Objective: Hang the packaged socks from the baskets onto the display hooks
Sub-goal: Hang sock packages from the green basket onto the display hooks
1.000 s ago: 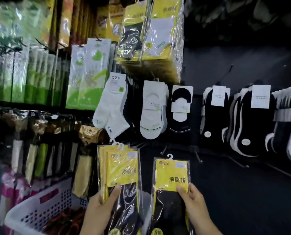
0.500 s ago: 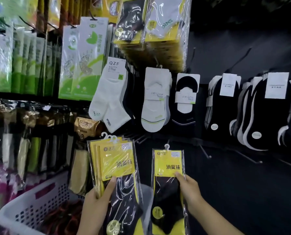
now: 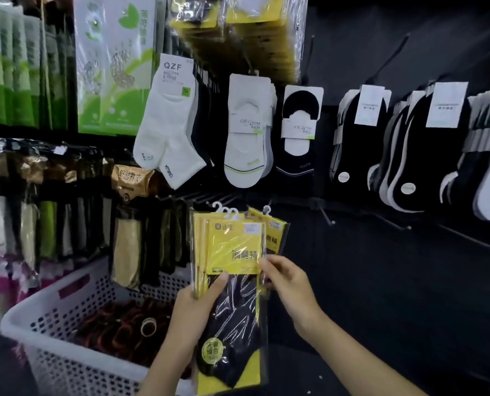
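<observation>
Lower centre: left hand point(image 3: 193, 310) is gripping a stack of yellow-carded sock packs point(image 3: 232, 252), thumb lying across the front. Right hand point(image 3: 288, 281) is pinching the single pack point(image 3: 276, 238). This pack was held apart a second ago and is now tucking behind the stack, probably bundling for hanging. Lower left: white perforated basket point(image 3: 52, 298) is holding dark reddish goods, blurred. Beyond, centre right: bare display hooks point(image 3: 325, 217) are standing free.

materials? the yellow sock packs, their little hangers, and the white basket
Sock packs: glossy clear film, likely plastic, judging by crinkles and glare, over a yellow card insert. Hangers: white, smooth, probably moulded plastic. Basket: white rigid plastic by its look, matte, perforated walls.
</observation>
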The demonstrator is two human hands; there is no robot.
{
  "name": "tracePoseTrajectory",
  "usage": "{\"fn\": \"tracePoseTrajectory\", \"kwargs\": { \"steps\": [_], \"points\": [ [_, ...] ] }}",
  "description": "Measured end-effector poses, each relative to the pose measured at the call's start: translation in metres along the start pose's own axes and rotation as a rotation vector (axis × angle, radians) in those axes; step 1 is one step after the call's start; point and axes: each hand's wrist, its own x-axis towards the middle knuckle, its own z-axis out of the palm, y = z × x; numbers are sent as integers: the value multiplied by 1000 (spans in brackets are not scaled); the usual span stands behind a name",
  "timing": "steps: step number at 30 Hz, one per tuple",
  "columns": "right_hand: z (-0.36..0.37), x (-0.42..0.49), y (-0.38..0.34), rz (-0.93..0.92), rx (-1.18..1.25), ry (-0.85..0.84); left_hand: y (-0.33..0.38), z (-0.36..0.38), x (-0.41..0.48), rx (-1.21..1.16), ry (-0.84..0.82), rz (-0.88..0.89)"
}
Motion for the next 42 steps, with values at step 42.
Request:
{"fn": "tracePoseTrajectory", "kwargs": {
  "steps": [42],
  "points": [
    [-21, 57, 21, 256, 111, 580, -6, -25, 5, 98, 284, 118]
  ]
}}
